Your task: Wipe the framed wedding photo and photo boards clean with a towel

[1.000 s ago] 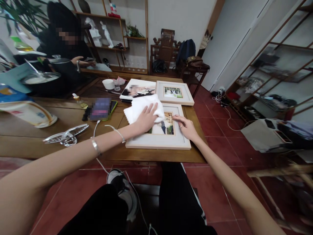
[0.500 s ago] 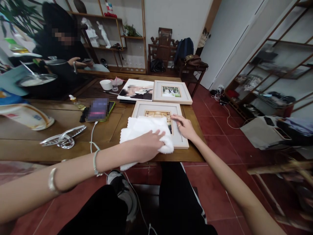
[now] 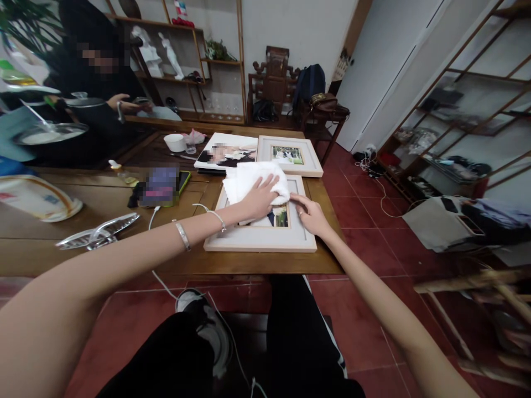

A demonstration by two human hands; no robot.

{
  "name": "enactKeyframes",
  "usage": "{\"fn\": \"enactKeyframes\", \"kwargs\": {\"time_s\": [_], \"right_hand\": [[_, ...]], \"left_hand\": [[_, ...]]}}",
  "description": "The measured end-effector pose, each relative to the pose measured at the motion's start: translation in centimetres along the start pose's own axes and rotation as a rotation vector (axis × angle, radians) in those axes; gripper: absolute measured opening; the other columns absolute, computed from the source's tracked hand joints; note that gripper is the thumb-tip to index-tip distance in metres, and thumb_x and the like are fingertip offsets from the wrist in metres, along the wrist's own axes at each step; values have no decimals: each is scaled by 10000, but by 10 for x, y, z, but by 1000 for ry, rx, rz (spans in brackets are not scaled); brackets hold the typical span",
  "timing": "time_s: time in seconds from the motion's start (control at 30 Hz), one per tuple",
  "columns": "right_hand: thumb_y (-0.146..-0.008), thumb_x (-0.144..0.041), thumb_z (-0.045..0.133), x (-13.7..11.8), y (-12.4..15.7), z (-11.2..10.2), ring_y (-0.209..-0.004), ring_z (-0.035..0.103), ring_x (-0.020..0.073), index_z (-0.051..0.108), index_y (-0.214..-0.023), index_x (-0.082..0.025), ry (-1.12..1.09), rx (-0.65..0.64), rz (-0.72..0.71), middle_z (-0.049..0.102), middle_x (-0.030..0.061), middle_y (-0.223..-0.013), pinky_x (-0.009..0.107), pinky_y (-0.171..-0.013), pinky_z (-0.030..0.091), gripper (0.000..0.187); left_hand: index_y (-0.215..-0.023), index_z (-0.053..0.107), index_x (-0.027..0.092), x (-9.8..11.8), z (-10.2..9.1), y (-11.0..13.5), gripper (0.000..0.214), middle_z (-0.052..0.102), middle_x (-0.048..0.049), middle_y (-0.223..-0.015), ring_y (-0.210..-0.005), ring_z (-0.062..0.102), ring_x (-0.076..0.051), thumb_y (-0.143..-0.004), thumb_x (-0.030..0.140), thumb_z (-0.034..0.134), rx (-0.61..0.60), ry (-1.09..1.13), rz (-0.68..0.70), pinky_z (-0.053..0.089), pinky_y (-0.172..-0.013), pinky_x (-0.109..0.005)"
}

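My left hand (image 3: 262, 197) presses a folded white cloth (image 3: 244, 179) against the upper part of a picture frame (image 3: 282, 239), gripping it under the fingers. The frame lies face up near the table's front edge, with a pale border and a photo in the middle that the cloth and hand partly cover. On the frame's right side rests my right hand (image 3: 312, 215), fingers extended and touching it beside the cloth, holding nothing.
Behind lie a second picture frame (image 3: 309, 163) and a photo panel (image 3: 211, 145). To the left are a phone (image 3: 160, 185) with a cable, a silver hair clip (image 3: 99, 232), a dropper bottle (image 3: 124, 176) and a white bowl (image 3: 175, 142). Across the table sits another person (image 3: 99, 33).
My left hand has pushed the cloth away from me, from the frame's near left part to its upper part, uncovering the lower photo. My right hand stays on the right side.
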State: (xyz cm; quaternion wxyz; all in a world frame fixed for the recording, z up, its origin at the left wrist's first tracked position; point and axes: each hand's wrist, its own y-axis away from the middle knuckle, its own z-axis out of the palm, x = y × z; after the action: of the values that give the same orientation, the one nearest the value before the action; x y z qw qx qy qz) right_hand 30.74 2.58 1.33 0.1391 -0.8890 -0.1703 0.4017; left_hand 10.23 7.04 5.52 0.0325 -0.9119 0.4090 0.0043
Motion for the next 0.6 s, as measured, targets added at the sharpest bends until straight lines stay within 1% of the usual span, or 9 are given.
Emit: {"fn": "enactKeyframes", "kwargs": {"time_s": [0.07,0.13,0.23,0.33,0.43,0.6], "right_hand": [[-884,-181,423,0,0,1,-1277,533,212,617,-1257,-241,-15,28,16,614,37,-1337,416,-1117,376,424],[-931,-276,416,-1,0,1,-1304,506,213,577,-1303,-258,-35,68,31,580,31,-1378,416,-1127,361,405],[-964,-379,380,-2,0,1,-1340,466,209,533,-1351,-240,-57,110,41,525,46,-1432,397,-1147,334,439],[-975,-429,351,-4,0,0,-1339,467,210,531,-1357,-228,-59,104,40,518,53,-1438,384,-1145,339,467],[-973,-446,363,-4,0,-1,-1326,484,214,543,-1345,-257,-45,94,41,544,32,-1416,392,-1137,356,455],[-959,-384,395,-1,-2,-1,-1313,499,216,548,-1338,-252,-5,88,59,561,38,-1398,412,-1132,365,429]], "left_hand": [[-1239,569,48,8,-2,-2,416,172,-242,-1575,-1462,104,-382,-831,75,493,-12,-4,4,147,-1170,-543],[-1240,570,51,22,-4,-2,416,169,-253,-1572,-1456,96,-409,-835,62,475,-29,2,9,153,-1153,-589],[-1245,572,58,42,-9,-1,418,153,-259,-1573,-1452,77,-430,-840,60,471,-78,39,8,154,-1136,-632],[-1253,576,76,58,-18,3,416,145,-230,-1585,-1456,72,-423,-849,79,478,-150,82,-21,158,-1136,-639],[-1267,579,96,68,-28,16,444,162,-201,-1590,-1459,82,-414,-842,49,457,-213,97,-1,184,-1131,-638],[-1202,629,107,78,-39,50,399,171,-188,-1591,-1455,95,-420,-846,61,455,-283,117,135,211,-1123,-637]]}}
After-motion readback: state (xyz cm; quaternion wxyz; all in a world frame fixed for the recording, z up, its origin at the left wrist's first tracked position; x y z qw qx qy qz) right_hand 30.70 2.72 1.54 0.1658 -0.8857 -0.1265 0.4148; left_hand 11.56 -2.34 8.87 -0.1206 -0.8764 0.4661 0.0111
